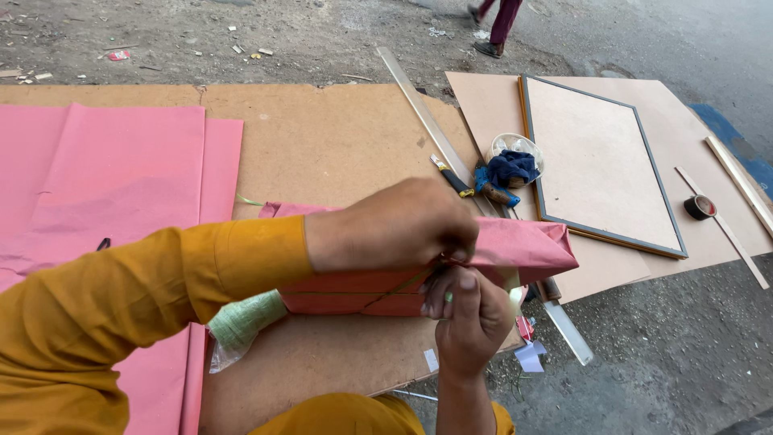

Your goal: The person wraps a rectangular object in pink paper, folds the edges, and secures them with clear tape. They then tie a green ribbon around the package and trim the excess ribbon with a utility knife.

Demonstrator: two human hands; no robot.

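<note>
While pink parcel [515,250] lies under left hand [394,225], both hands pinch green string [394,288]; right hand [471,318] below.

The left arm, in a mustard-yellow sleeve, reaches across from the lower left, its left hand [394,225] knuckles-up with fingers curled and pinched at the tips. The right hand [471,318] rises from below on a bare forearm, fingers bent in a pinch, meeting the left hand's fingertips.

Parcel [515,250] on board [338,145], under both hands; paper sheets [105,177] to left, frame [600,165] to right, tape roll [699,207] right of frame, ruler [427,121] between.
</note>
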